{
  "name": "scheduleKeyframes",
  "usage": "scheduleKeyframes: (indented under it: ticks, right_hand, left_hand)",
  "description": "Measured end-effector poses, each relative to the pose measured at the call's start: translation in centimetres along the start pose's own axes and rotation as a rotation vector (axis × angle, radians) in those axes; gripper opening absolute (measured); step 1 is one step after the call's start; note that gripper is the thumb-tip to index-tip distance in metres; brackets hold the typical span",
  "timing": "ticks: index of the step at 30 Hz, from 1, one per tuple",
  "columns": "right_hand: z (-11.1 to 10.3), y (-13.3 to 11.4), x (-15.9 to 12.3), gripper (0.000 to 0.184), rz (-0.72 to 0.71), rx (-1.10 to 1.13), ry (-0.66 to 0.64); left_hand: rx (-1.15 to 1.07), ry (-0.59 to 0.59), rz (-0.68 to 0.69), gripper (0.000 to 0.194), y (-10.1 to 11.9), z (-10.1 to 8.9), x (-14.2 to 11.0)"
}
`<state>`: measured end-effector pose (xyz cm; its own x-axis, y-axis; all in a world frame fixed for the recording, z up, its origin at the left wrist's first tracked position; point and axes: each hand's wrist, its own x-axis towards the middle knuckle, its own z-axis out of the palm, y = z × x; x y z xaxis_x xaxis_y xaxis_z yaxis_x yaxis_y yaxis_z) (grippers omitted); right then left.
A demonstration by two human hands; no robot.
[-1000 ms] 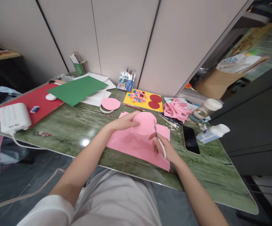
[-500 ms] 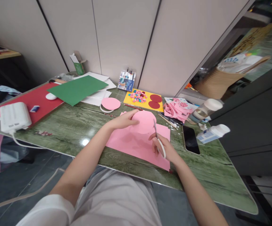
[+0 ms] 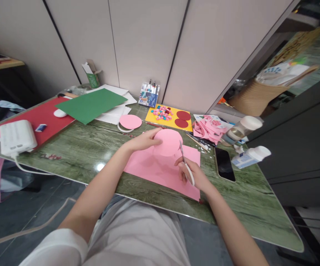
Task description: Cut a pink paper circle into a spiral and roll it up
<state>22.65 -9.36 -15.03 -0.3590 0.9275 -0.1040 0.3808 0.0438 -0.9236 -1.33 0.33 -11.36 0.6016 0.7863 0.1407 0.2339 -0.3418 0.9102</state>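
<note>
Pinching one pink disc (image 3: pixel 168 142) near its left edge, the left hand (image 3: pixel 146 141) holds it over pink paper (image 3: pixel 154 168) on the desk (image 3: pixel 259 203), while the right hand (image 3: pixel 192 173) curls round the handles of one pair of scissors (image 3: pixel 186 166), blades at the disc's right edge. Beyond lie a second pink disc (image 3: pixel 131 121) on one white ring (image 3: pixel 124 130) and, on one yellow sheet (image 3: pixel 149 117), two dark red circles (image 3: pixel 183 115).

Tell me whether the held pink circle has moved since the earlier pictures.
Yes, slightly: the held pink circle shifted forward and left, judged against the phone.
</note>
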Motion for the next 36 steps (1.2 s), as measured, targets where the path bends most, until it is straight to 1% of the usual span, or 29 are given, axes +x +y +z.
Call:
scheduleKeyframes:
  ticks: [9, 15, 18, 23, 28, 36]
  right_hand:
    - [-0.16, -0.02, -0.08, 0.031, -0.030, -0.017, -0.013]
    - [-0.32, -0.06, -0.01, 0.030, -0.008, -0.082, -0.019]
    - [-0.39, -0.05, -0.01, 0.030, 0.001, -0.090, -0.028]
    - [-0.36, -0.20, -0.11, 0.030, 0.004, -0.089, -0.032]
    - [-0.34, -0.27, -0.10, 0.028, 0.012, -0.072, -0.031]
    - [-0.30, -0.18, 0.06, 0.026, 0.027, -0.045, -0.039]
  left_hand:
    - [0.067, -0.076, -0.001, 0.033, 0.08, -0.03, -0.10]
    - [0.137, -0.111, -0.003, 0.026, -0.27, 0.06, -0.01]
    - [0.143, -0.135, 0.004, 0.025, -0.30, 0.02, 0.02]
    - [0.135, -0.139, -0.002, 0.027, -0.20, -0.04, -0.01]
    - [0.125, -0.117, -0.026, 0.022, -0.09, -0.08, -0.06]
    - [0.080, -0.097, 0.002, 0.016, -0.30, -0.15, 0.02]
